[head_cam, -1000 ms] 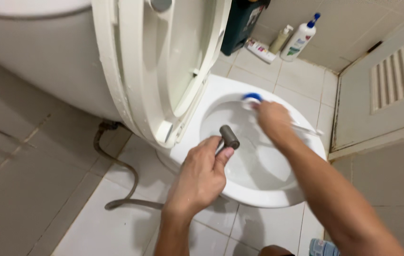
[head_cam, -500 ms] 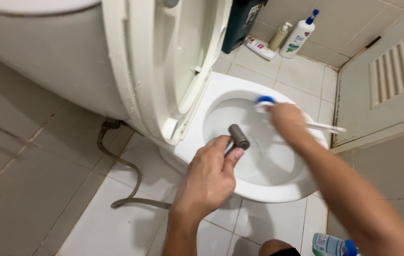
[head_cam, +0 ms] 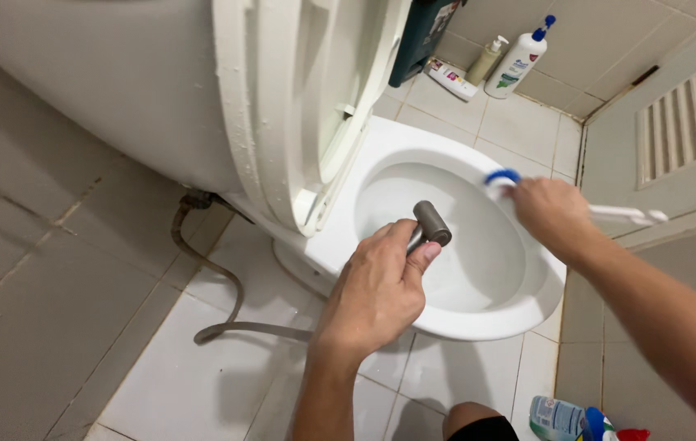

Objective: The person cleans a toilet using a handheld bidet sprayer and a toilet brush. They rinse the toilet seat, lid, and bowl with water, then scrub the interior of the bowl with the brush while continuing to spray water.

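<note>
Tiled bathroom floor (head_cam: 160,359) surrounded a white toilet bowl (head_cam: 479,327), with the seat and lid (head_cam: 299,106) raised against the cistern. At inspection, the left hand (head_cam: 377,294) was closed around the handle of a dark metal spray nozzle (head_cam: 431,223), thumb pressed at its side, the head held over the near edge of the bowl and aimed inward. Its grey hose (head_cam: 217,310) trailed across the floor to the wall behind the toilet. The right hand (head_cam: 552,214) was fisted around the white handle of a toilet brush (head_cam: 501,178), whose blue head sat at the far rim of the bowl.

Risks noted, as judgement: with the nozzle held this close to the rim, a burst of water could rebound off the porcelain onto the floor or the person's knee (head_cam: 475,425) below. The loose hose lay where a foot could catch it. Brushing at the rim could flick droplets outward.

Count: one toilet, one nozzle, one hose, one brush. Two pump bottles (head_cam: 515,57) stood at the far wall beside a flat tube and a dark bin (head_cam: 421,33). At least two containers (head_cam: 556,418) sat at the bottom edge, partly cut off.
</note>
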